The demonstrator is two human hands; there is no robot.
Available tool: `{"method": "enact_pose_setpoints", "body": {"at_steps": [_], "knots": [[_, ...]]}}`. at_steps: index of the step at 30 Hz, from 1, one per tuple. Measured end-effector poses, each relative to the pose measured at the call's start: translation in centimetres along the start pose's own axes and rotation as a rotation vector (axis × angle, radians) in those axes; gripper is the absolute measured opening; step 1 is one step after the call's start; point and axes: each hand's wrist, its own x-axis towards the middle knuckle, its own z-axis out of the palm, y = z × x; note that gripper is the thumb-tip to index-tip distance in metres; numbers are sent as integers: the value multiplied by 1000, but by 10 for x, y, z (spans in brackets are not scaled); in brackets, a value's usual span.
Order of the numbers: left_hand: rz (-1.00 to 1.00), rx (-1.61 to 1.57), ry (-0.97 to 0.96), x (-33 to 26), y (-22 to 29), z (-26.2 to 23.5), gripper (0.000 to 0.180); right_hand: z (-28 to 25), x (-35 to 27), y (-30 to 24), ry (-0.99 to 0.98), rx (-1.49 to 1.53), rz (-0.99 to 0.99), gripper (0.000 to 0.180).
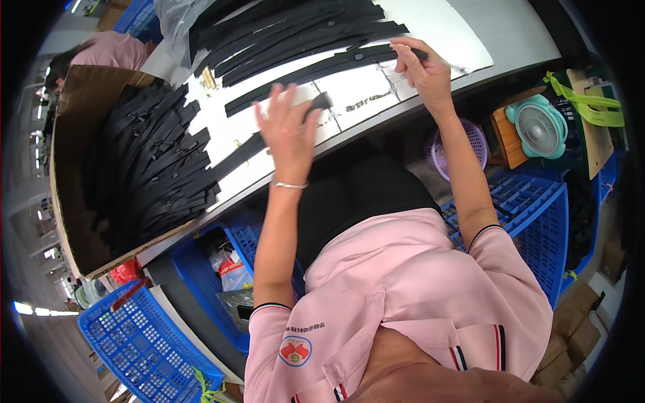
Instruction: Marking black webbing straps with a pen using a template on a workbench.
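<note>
My left hand (290, 127) is over the white work surface with its fingers spread, slightly blurred. A black strap (245, 149) runs from the cardboard box, passes at my left palm, and its end shows beside the thumb. Whether the hand touches it I cannot tell. At the right, my right hand (424, 75) is closed, thumb and fingers around a small dark piece whose kind I cannot make out. Another black strap (295, 79) lies lengthwise on the board and reaches toward that hand. Beyond it, many black straps (289, 33) are laid side by side.
A cardboard box (67, 161) full of loose black straps stands at the left. Below the table edge are blue plastic baskets (151, 342), a purple basket (437, 151) and a turquoise fan (539, 127). Another person (117, 50) in pink is at the far left.
</note>
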Motion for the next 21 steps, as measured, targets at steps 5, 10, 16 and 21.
{"method": "enact_pose_setpoints", "body": {"at_steps": [5, 10, 16, 21], "knots": [[-19, -138, -31, 11, 47, 35, 29, 26, -25, -6, 77, -436, -436, 25], [3, -139, -57, 3, 54, 30, 39, 32, -61, -8, -56, -700, -629, 43], [-76, -20, -127, -30, 35, 6, 54, -13, -55, 6, -24, -849, -608, 50], [-151, -6, -110, -43, 30, -8, 56, -42, -42, 19, 49, -931, -666, 39]]}}
